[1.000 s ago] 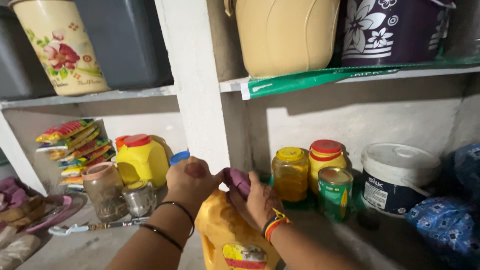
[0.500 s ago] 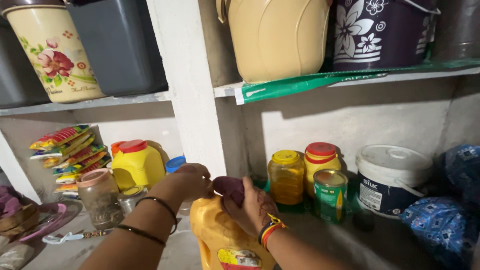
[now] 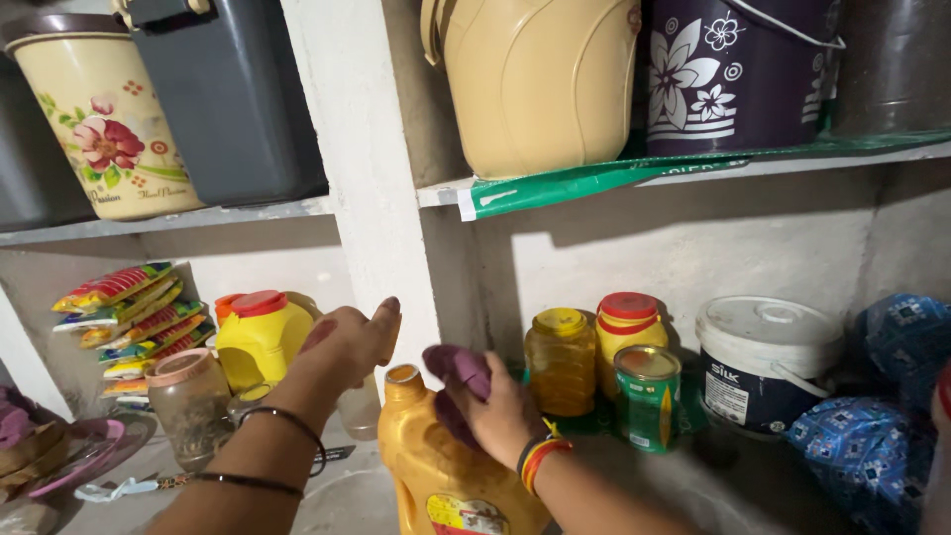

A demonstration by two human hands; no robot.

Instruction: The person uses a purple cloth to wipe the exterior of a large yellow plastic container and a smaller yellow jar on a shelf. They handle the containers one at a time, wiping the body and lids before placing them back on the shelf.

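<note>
**Cloth at the neck of a yellow jug**

Across the top of the frame runs the upper shelf, carrying a grey bin at upper left beside a cream flowered bucket, then a tan plastic container and a purple flowered bucket at upper right. A white pillar divides the shelving at centre.

Low in the middle stands the yellow jug, upright, its mouth open with no cap showing on it. To its right, on the lower shelf, sit a white-lidded tub, a blue patterned bag, an amber jar with a yellow lid, a yellow jar with a red lid and a green tin. At lower left are a yellow bottle with a red cap, a clear glass jar and a stack of colourful sachets.

The right hand is closed around a bunched purple cloth, pressed against the jug's shoulder just beside the neck. The left hand hovers just left of the neck, fingers loosely curled; whether it pinches anything I cannot tell.

To wipe well, I judge the left hand should steady the jug while the cloth works around the rim, keeping the jug upright so nothing spills.
</note>
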